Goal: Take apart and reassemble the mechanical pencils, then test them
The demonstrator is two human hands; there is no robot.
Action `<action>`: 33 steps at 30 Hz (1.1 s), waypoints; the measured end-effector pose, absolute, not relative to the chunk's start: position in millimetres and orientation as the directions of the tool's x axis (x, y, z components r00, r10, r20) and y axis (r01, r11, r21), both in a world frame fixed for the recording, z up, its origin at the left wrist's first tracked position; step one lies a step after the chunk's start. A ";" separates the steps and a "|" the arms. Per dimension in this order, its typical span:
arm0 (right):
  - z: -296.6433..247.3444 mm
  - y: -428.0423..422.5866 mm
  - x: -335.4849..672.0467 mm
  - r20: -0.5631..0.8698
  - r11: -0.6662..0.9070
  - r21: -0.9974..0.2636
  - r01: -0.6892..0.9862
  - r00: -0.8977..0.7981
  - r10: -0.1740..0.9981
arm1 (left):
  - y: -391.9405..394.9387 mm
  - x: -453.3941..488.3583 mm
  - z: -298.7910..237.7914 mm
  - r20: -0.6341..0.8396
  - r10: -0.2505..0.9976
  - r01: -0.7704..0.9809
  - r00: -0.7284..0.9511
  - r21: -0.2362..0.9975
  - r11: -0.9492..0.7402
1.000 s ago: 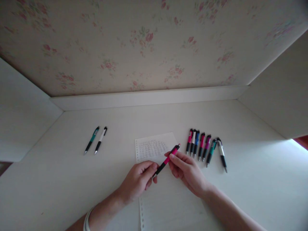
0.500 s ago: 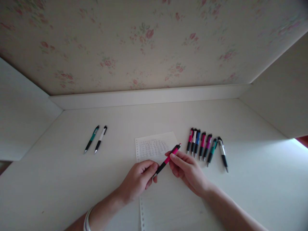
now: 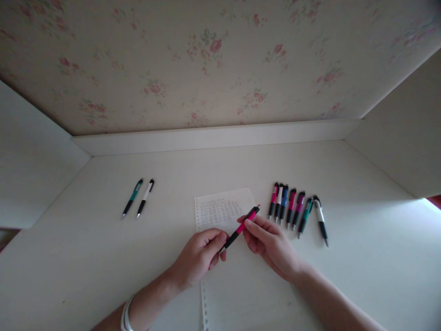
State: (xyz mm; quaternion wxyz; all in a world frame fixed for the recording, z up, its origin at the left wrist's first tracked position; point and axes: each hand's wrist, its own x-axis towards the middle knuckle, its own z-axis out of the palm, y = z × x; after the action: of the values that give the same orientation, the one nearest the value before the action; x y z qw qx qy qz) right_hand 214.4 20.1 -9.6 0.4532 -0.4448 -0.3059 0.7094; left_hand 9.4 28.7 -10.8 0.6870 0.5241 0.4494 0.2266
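Note:
A pink and black pen is held slantwise over a sheet of lined paper with handwriting on its top part. My left hand pinches the pen's black lower end between thumb and fingers. My right hand grips the pink upper barrel with closed fingers. Both hands hover just above the paper at the middle of the white desk.
A row of several pens in pink, white, blue, teal and black lies right of the paper. Two pens, one teal and one white, lie at the left. A raised white ledge and floral wallpaper close the back; slanted side panels flank the desk.

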 end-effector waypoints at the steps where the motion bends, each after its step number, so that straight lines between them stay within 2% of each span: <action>1: -9.6 20.2 214.4 -0.356 -0.404 -0.836 -0.372 -0.195 0.914 | 28.6 9.5 -10.9 -0.381 0.783 0.160 0.491 0.923 0.349; 11: -8.9 21.3 214.0 -0.364 -0.410 -0.819 -0.402 -0.190 0.912 | 28.6 11.3 -9.0 -0.395 0.793 0.147 0.465 0.917 0.371; 17: -6.4 21.8 214.7 -0.388 -0.407 -0.756 -0.513 -0.150 0.909 | 27.2 12.2 -9.9 -0.364 0.821 0.054 0.440 0.923 0.380; 20: -6.0 20.5 214.5 -0.376 -0.400 -0.754 -0.521 -0.157 0.913 | 25.4 13.4 -11.5 -0.321 0.860 0.130 0.397 0.947 0.293; 25: -8.3 20.5 212.4 -0.346 -0.376 -0.819 -0.434 -0.149 0.926 | 20.9 15.4 -12.1 -0.234 0.904 0.304 0.358 0.945 0.123; 33: -10.1 21.0 211.9 -0.321 -0.365 -0.826 -0.430 -0.173 0.931 | 19.9 17.0 -6.9 -0.229 0.908 0.452 0.351 0.891 0.049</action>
State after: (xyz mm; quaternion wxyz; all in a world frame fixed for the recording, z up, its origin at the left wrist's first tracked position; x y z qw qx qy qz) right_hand 211.9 21.0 -10.1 0.4811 -0.4268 -0.2937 0.7072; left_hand 17.0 19.9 -6.9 0.5019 0.6510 0.5223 0.2269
